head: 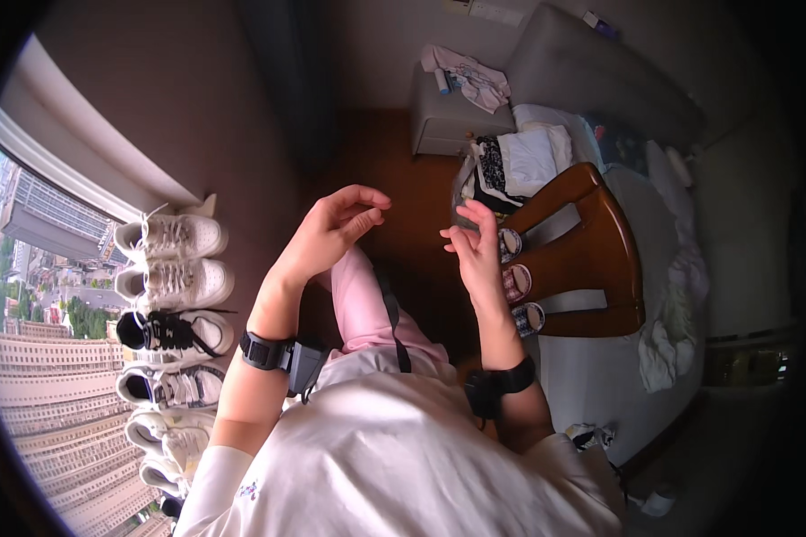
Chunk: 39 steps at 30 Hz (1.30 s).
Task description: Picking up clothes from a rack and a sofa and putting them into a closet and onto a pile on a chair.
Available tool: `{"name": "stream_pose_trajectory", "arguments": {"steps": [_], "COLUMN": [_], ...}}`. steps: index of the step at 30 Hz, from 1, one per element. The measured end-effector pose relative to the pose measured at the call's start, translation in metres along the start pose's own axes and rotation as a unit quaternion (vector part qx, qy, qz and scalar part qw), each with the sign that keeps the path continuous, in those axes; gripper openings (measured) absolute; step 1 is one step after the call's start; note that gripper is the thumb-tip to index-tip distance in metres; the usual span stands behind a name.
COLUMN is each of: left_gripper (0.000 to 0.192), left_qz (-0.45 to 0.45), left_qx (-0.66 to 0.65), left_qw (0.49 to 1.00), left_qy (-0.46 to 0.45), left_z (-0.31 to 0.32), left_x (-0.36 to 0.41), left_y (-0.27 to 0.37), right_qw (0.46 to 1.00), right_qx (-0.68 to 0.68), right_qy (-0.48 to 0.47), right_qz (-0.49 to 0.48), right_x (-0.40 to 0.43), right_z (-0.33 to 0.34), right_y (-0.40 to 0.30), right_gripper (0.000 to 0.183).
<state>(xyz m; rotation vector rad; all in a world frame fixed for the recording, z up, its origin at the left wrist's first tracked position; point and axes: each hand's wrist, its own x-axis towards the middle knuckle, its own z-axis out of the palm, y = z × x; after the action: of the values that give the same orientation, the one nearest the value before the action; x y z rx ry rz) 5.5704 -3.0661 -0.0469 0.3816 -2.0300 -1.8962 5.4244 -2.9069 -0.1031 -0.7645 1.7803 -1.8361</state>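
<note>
My left hand (341, 225) is raised in front of my lap, its fingers loosely curled with a gap to the thumb and nothing in it. Across from it my right hand (478, 252) hangs in the air with bent fingers apart, also holding nothing. Beside the right hand, in front of the slats of a brown wooden chair back (581, 262), are a patterned slipper (510, 245), a red-checked slipper (517, 282) and a blue-checked slipper (529, 319). On my left, a row of sneakers includes a white lace-up sneaker (181, 236) and one with black laces (174, 334).
The sneakers stand along a windowsill by a window (47, 322) over tall buildings. A bed (598, 376) lies behind the chair. Folded clothes (527, 158) are stacked near a grey nightstand (436, 121), which bears a pink garment (473, 77).
</note>
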Motion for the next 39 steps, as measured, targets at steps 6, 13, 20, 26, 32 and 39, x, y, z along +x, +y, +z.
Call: {"name": "stream_pose_trajectory", "arguments": {"steps": [6, 13, 20, 26, 32, 39], "left_gripper": [0.019, 0.017, 0.019, 0.021, 0.024, 0.024], "left_qz": [-0.026, -0.118, -0.157, -0.152, -0.086, -0.013], "left_qx": [0.011, 0.054, 0.044, 0.142, 0.243, 0.27], "left_qw": [1.0, 0.991, 0.963, 0.914, 0.852, 0.767], "left_qy": [-0.007, -0.036, -0.216, -0.348, -0.456, -0.581], "left_z": [-0.06, -0.097, -0.092, -0.053, -0.007, 0.083], "left_x": [0.142, 0.33, 0.444, 0.532, 0.612, 0.675], "left_y": [-0.037, -0.092, -0.129, -0.147, -0.157, -0.187], "right_qw": [0.999, 0.982, 0.952, 0.91, 0.862, 0.834], "right_qx": [-0.03, -0.145, -0.187, -0.24, -0.197, -0.184], "right_qy": [0.039, 0.123, 0.212, 0.291, 0.353, 0.436], "right_qz": [0.005, 0.007, 0.118, 0.17, 0.305, 0.285], "right_x": [0.154, 0.269, 0.303, 0.293, 0.294, 0.296], "right_z": [0.002, -0.038, -0.066, -0.076, -0.081, -0.091], "right_y": [0.061, 0.132, 0.132, 0.186, 0.208, 0.205], "right_gripper": [0.041, 0.04, 0.038, 0.035, 0.038, 0.034]}}
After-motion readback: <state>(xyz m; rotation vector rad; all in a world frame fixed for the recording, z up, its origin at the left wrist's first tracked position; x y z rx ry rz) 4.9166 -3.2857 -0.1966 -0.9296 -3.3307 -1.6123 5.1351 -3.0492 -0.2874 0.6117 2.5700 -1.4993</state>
